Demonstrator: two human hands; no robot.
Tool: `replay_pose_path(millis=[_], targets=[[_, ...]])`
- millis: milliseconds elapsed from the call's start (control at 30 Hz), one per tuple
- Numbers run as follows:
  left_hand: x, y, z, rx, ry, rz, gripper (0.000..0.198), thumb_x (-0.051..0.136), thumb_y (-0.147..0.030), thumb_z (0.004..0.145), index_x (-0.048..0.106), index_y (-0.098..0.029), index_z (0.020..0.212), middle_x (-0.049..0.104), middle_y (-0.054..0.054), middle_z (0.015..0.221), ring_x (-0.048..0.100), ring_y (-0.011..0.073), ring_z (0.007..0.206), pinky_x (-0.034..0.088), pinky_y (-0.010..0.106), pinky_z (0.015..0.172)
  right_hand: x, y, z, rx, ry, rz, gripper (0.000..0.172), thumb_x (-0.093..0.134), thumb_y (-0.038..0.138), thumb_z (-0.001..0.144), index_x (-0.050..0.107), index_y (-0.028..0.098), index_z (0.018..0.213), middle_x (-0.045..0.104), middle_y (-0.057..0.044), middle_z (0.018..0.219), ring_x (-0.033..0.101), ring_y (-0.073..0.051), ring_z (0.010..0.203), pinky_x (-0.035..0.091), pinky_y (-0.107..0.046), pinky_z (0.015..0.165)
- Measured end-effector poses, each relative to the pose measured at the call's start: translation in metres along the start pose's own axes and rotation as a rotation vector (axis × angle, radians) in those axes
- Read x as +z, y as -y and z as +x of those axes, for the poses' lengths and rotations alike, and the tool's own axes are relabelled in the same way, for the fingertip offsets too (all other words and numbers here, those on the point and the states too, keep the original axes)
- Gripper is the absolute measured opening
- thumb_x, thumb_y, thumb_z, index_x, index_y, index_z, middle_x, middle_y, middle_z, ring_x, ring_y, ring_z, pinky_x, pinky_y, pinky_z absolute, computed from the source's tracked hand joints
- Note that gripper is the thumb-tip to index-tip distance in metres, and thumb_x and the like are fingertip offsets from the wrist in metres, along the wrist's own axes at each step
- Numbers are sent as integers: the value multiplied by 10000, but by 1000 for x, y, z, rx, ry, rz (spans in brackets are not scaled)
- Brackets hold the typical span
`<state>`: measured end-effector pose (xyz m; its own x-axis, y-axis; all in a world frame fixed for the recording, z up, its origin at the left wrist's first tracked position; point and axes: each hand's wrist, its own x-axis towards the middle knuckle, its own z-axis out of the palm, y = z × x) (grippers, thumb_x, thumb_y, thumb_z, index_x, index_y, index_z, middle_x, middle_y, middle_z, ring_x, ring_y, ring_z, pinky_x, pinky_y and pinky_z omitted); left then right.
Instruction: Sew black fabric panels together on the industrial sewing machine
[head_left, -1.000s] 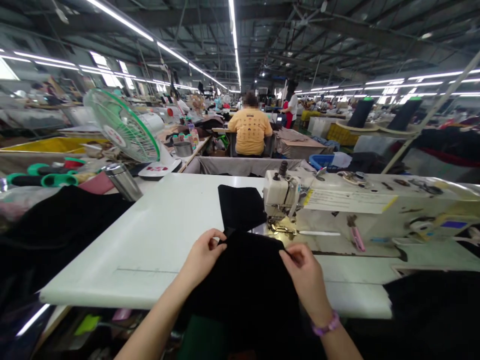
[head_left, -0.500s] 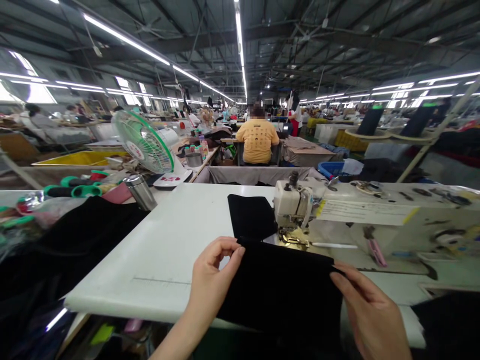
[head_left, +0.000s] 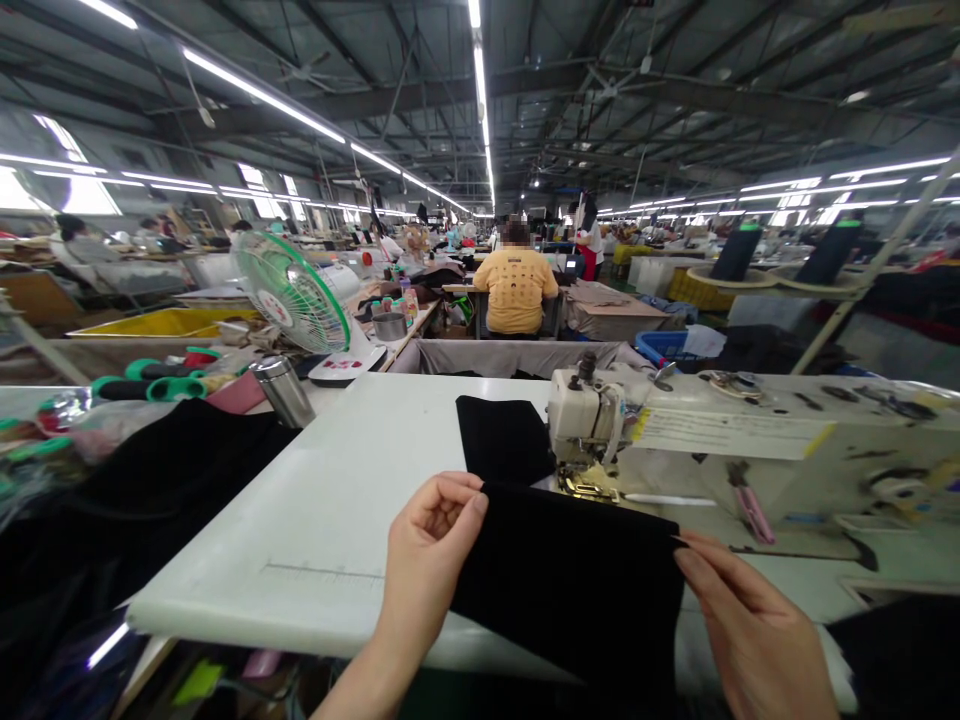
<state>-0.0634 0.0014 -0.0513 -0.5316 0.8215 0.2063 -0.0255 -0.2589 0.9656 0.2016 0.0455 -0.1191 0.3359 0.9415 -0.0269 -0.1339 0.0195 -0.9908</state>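
A piece of black fabric (head_left: 570,580) hangs stretched between my two hands, over the front edge of the pale sewing table. My left hand (head_left: 435,540) pinches its upper left corner. At the upper right corner, the thumb and fingers of my right hand (head_left: 757,610) are closed on the cloth. Just behind lies another black fabric piece (head_left: 502,438), flat on the table beside the needle area of a sewing machine (head_left: 592,410). The held cloth hides part of the table and the near side of the machine bed.
A pink-handled tool (head_left: 752,510) and a white pen-like stick (head_left: 667,500) are at the machine. To the left are a fan (head_left: 292,290), a steel flask (head_left: 283,390), thread spools (head_left: 176,387) and dark cloth (head_left: 172,480). A person in a yellow shirt (head_left: 516,290) sits ahead.
My right hand has moved slightly right and down with its corner of the cloth. The upper edge now looks straighter. My left hand stays almost in place.
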Motion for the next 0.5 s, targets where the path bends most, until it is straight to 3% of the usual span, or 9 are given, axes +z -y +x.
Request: replay_pose_path(millis=[200,500], targets=[[0,4,3,-19,12,-33,211,816,-318,698,672,-170,654,676,32,919,601,108,753,458,175,676,2,4,-1,6,-29,35,434,938,445,482,805,228,834,778,-41,999,715,-220,978,570,-190,849],[1,7,3,-44,12,-62,220,816,-323,708,664,-170,665,674,26,933,603,111,791,445,181,710,0,6,0,-26,-15,32,413,920,458,524,806,221,842,775,-50,1025,720,-218,956,581,-196,825]])
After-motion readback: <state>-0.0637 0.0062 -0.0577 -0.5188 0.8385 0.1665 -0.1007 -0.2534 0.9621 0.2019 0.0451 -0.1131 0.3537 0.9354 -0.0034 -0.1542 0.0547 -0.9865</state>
